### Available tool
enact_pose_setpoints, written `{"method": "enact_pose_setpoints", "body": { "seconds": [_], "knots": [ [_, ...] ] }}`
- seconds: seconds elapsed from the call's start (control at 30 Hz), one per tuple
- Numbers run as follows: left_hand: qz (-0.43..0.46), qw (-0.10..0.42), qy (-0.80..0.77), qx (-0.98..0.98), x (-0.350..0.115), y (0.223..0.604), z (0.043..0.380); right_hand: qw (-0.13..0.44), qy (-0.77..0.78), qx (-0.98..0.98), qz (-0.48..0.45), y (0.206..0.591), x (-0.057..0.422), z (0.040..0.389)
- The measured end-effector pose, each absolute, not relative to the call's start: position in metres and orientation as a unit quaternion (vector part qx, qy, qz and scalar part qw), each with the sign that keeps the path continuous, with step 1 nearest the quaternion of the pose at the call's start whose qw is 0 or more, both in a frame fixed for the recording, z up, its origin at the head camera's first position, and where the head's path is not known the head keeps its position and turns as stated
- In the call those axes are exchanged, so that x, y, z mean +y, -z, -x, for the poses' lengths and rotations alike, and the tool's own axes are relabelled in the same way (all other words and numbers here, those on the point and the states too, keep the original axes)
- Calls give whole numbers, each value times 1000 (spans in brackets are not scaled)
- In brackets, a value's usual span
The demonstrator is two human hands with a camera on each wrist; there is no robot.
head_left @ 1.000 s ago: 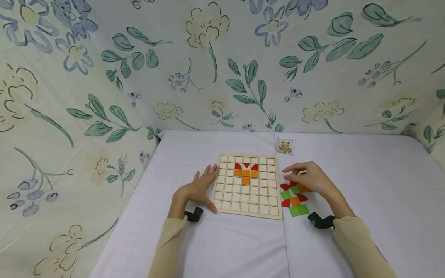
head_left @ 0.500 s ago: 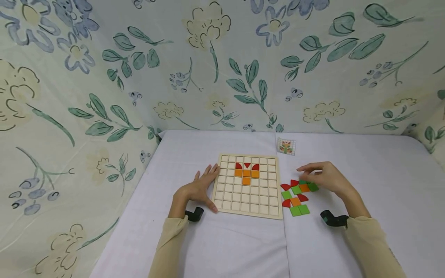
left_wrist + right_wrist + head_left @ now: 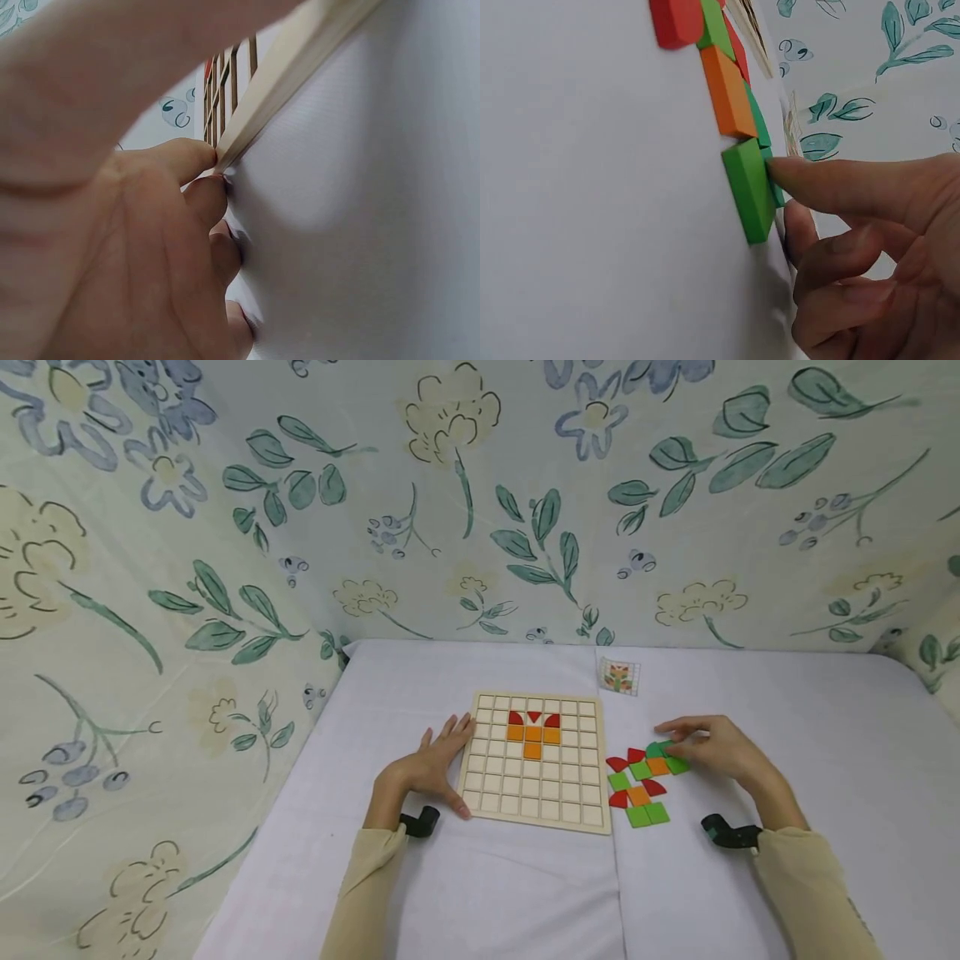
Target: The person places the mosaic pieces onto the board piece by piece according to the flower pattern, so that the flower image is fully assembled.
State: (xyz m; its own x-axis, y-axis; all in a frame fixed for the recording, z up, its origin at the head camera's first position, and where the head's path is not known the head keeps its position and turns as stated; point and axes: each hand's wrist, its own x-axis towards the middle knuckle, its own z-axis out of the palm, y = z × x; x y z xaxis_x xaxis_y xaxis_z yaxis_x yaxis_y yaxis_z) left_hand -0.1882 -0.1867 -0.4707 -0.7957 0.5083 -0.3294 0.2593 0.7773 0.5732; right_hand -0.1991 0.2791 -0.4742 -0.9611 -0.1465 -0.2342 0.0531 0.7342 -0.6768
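A wooden grid board lies flat on the table, with red and orange tiles set near its upper middle. My left hand is spread along the board's left side; its fingertips touch the frame edge in the left wrist view. Right of the board lies a loose group of red, orange and green tiles. There my right hand reaches in from the right, thumb tip on a dark green tile behind a lighter green square tile. The index finger stretches out above the thumb, apart from it.
Behind the tiles, near the back of the table, lies a small printed card with a coloured flower pattern on a grid. A white cloth covers the table. A floral fabric hangs at the back and left.
My right hand has moved right from over the tiles' upper left, and slightly down, to the dark green tile. The left hand and the board stay in place.
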Motion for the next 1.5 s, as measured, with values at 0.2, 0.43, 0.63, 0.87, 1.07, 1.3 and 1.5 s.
{"method": "enact_pose_setpoints", "body": {
  "seconds": [0.2, 0.43, 0.63, 0.87, 1.07, 1.3, 1.5],
  "knots": [
    [-213, 242, -259, 910, -188, 472, 188, 133, 364, 922, 14, 481, 277, 200],
    [-210, 243, -258, 911, -189, 474, 187, 111, 366, 924, 6, 485, 271, 200],
    [-207, 241, -258, 912, -189, 475, 187, 113, 368, 923, 11, 487, 274, 202],
    [-211, 241, -256, 912, -189, 474, 188, 128, 373, 918, 38, 485, 283, 201],
    [-212, 241, -253, 913, -188, 473, 188, 124, 373, 919, 41, 483, 283, 200],
    [-210, 241, -258, 912, -187, 471, 187, 125, 371, 920, 31, 481, 282, 201],
    [-210, 241, -260, 911, -186, 471, 187, 122, 367, 922, 29, 480, 279, 199]
  ]
}}
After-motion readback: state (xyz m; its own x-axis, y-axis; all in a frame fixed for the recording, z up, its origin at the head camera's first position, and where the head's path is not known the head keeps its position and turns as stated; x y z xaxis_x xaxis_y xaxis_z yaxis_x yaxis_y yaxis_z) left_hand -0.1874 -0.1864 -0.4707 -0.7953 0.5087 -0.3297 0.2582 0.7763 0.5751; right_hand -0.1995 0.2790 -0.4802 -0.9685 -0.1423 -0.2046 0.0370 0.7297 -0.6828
